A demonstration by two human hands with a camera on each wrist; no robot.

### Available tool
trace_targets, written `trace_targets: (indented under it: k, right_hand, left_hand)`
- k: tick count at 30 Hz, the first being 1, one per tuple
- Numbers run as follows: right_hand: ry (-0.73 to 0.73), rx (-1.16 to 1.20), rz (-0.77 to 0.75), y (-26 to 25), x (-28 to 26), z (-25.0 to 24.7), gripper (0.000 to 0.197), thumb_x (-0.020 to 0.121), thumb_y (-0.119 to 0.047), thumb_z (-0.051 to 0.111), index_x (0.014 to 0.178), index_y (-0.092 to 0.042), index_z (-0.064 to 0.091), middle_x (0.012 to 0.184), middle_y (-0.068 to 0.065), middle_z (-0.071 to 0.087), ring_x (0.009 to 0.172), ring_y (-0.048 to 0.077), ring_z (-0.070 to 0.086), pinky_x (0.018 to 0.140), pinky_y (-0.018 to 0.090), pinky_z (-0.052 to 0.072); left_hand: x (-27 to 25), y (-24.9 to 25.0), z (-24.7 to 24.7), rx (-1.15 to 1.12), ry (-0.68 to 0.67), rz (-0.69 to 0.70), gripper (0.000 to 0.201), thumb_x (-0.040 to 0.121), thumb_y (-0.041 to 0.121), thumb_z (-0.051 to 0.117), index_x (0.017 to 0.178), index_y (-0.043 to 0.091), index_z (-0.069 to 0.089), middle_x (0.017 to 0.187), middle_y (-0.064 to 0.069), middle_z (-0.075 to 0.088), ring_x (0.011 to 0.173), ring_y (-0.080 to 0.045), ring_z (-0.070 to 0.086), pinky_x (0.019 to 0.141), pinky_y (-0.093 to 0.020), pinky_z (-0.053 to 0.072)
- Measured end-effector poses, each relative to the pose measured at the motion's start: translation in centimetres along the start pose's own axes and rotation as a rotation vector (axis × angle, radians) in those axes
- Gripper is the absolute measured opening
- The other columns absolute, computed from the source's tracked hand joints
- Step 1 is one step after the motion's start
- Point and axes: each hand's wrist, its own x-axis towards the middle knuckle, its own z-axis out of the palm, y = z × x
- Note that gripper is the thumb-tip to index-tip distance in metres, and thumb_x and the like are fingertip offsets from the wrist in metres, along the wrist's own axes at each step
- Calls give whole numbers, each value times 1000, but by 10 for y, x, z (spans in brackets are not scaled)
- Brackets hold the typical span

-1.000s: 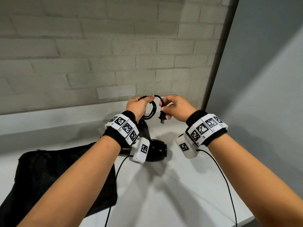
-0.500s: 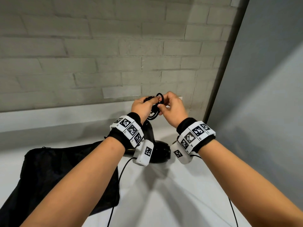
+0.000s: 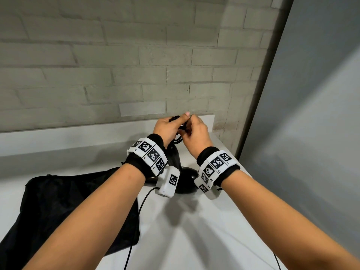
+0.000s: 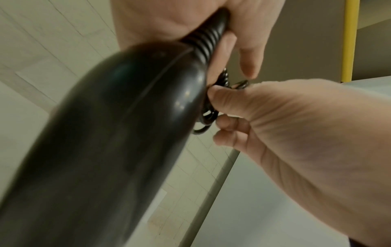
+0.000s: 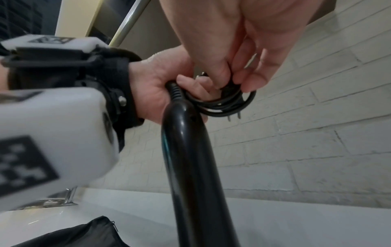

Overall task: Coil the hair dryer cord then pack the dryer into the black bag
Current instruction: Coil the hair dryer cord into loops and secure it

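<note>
1. Dryer standing nose-down on the counter, handle up, so the cord end sits high and within reach of both hands.
2. Left hand wrapped round the top of the handle at the ribbed strain relief, fingers curled; probably there to steady the dryer and pin the loops while the other hand works.
3. Cord gathered into a small bundle of loops just beside the handle top, touching both hands.
4. Right hand closed on the bundle from the other side, thumb and fingertips pinching it; in the right wrist view the plug lies within the loops, prongs pointing down.
5. Pinch seemingly meant to tuck or hold the plug end so the coil does not spring apart; whether the end is actually threaded through cannot be told.
6. In the left wrist view, the right-hand thumb pressed close against the handle edge, loops showing just behind it.
7. Coiling judged nearly finished: no slack cord seen trailing on the counter from the dryer; the thin cables there belong to the wrist cameras.
8. Bag lying flat on the counter to the left, near the dryer but apart from it, a zip visible along its top edge; whether open cannot be told.
9. Packing not yet begun; bag mouth likely needs opening first, with the coil kept gripped against the handle during the lift.
</note>
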Motion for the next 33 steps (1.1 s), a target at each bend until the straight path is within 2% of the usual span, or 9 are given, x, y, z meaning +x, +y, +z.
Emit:
trace_targets:
  k: [4,9,12,16,19,21,25,29,33]
  right_hand:
    - [22,-13,77,5,5,-5,29,75,-9,69,86,-11,41,88,5,46,77,16,45,60,18,39]
    - [-231,-80,28,10,11,-11,62,78,-4,59,133,-7,31,135,12,40,126,24,38,105,27,32]
    - [-455,143,112,6,13,-13,68,79,9,49,139,-12,24,115,9,51,104,21,52,89,27,44]
    - [-581,357,244,10,11,-18,57,62,7,46,115,-12,40,81,-2,51,80,11,50,70,21,40]
    - [-632,210,215,15,11,-21,39,67,1,48,104,-13,48,85,-9,51,90,14,47,76,21,36]
    - [-647,70,138,19,12,-25,35,84,-1,47,118,-9,50,101,-4,54,101,14,45,89,22,33]
    - [-688,-264,-76,20,19,-37,29,94,-6,40,121,-1,50,119,14,57,108,23,49,90,25,34]
    - [-625,-476,-140,20,26,-49,30,95,-13,39,121,-8,53,118,11,57,115,27,42,97,32,32]
    - [-487,-617,-229,13,31,-53,27,94,-17,41,117,-13,56,119,7,57,118,25,41,99,37,34]
  left_hand:
    - [2,-4,-2,-4,-35,35,14,74,20,75,66,15,64,58,7,63,44,3,56,46,-8,41]
    - [-1,-3,-3,62,-72,33,26,81,10,66,58,16,54,32,13,49,28,2,41,34,-8,30]
    - [-2,-2,-6,64,-65,12,27,83,8,63,59,16,53,31,12,47,27,1,40,36,-11,31]
    - [-1,-2,-12,57,-108,-16,17,83,9,64,67,14,59,40,11,49,26,-1,34,32,-12,27]
    - [-4,0,-13,52,-122,-21,4,82,8,65,86,8,65,60,0,50,26,-1,33,32,-10,26]
    - [-5,-1,-13,50,-97,-28,19,80,8,68,98,4,66,67,-1,54,26,0,36,33,-8,28]
    - [-6,1,-12,85,-95,-46,12,79,23,70,76,14,64,38,15,47,30,-1,35,35,-9,27]
    - [-6,3,-10,143,-102,-63,15,78,27,71,85,14,67,60,9,53,57,-5,43,55,-18,33]
    - [-5,4,-10,173,-134,-70,4,75,19,73,77,20,69,45,17,55,40,3,43,48,-18,28]
